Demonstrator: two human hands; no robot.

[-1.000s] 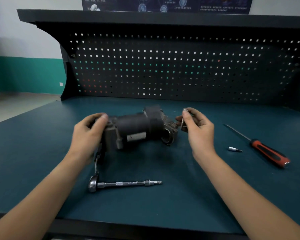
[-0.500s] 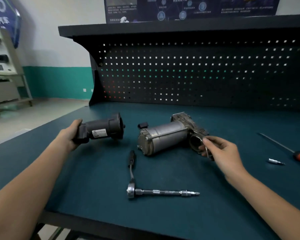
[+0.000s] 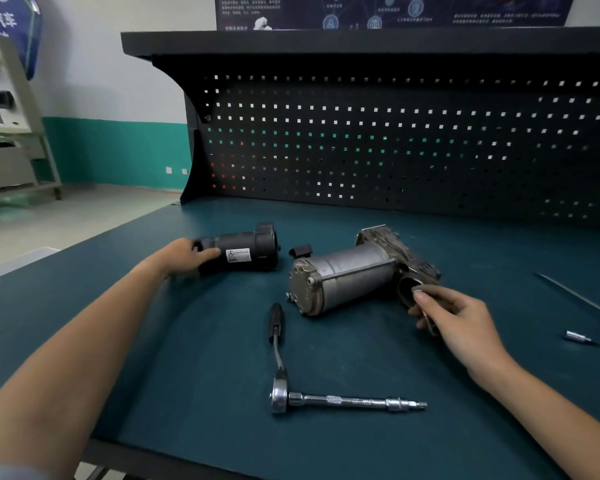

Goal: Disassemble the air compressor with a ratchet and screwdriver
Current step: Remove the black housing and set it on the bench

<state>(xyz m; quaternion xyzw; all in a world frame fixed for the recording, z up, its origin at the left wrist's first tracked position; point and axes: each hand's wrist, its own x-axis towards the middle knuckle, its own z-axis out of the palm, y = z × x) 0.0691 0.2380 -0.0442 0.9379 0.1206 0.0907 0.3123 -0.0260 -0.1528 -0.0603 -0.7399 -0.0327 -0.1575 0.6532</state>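
Note:
The black motor housing (image 3: 248, 251) with a white label lies on its side at the left of the bench, apart from the compressor. My left hand (image 3: 184, 256) rests on its left end, fingers over it. The grey metal compressor body (image 3: 347, 271) lies in the middle, its round opening facing my right hand (image 3: 454, 317). That hand pinches a thin metal piece (image 3: 428, 322) right beside the opening. A ratchet with a long extension (image 3: 333, 398) lies in front. The screwdriver shaft (image 3: 575, 296) shows at the right edge.
The work lies on a dark teal bench top (image 3: 187, 375) with a black pegboard back (image 3: 395, 143). A small metal bit (image 3: 577, 337) lies at the right. A small black clip (image 3: 300, 251) sits behind the compressor. The bench's front edge runs close below the ratchet.
My left hand pulled the black housing off the compressor, carried it left and set it down on the bench. My right hand dropped to the compressor's opening, still pinching the metal piece.

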